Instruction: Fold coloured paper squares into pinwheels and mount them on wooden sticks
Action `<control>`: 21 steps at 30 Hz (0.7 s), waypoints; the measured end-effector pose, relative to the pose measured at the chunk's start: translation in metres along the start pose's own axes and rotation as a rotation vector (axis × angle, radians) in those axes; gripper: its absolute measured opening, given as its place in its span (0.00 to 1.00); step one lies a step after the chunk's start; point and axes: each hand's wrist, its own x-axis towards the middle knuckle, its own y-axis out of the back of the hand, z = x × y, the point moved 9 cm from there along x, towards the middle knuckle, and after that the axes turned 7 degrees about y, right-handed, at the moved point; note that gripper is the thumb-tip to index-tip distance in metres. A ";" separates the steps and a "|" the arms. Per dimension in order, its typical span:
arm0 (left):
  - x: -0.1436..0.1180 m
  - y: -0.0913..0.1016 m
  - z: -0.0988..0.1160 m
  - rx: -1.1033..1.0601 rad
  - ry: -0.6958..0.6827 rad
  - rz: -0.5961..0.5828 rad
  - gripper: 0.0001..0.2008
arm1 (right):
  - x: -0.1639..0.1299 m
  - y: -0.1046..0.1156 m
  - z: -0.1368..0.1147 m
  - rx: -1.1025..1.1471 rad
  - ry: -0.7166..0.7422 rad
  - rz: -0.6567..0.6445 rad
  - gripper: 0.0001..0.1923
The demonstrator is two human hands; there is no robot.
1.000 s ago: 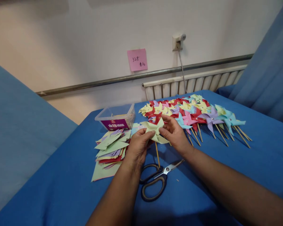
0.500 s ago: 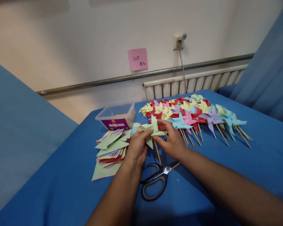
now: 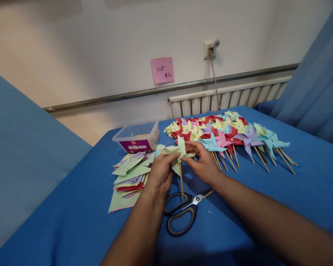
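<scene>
Two bare hands meet over the middle of a blue-covered bench [image 3: 72, 221], working a pale green paper pinwheel [image 3: 178, 153]. The left hand [image 3: 161, 173] has its grip closed on the pinwheel's left side. The right hand [image 3: 203, 162] pinches the folded centre from the right with thumb and fingertips. A thin wooden stick [image 3: 181, 181] hangs down from the pinwheel toward the near edge, its lower end close to a pair of dark-handled scissors [image 3: 184, 212] lying flat on the bench.

Toward the far right corner lies a broad spread of finished pinwheels [image 3: 227, 135] in red, yellow, blue, pink and purple, sticks pointing toward the near edge. Left of the hands sits a stack of cut paper squares [image 3: 129, 175], not yet assembled. A clear plastic box [image 3: 137, 137] stands by the far edge. By the look of it, many are done and a fair pile remains.
</scene>
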 end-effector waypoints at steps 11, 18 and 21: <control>0.004 -0.004 -0.013 0.118 0.033 -0.085 0.15 | 0.000 -0.008 0.022 0.450 -0.395 -0.006 0.17; 0.002 -0.007 -0.010 0.006 0.099 -0.171 0.09 | 0.000 -0.007 0.027 0.589 -0.484 0.010 0.19; 0.000 -0.011 -0.010 -0.026 0.155 -0.235 0.12 | 0.001 -0.004 0.028 0.620 -0.521 0.017 0.18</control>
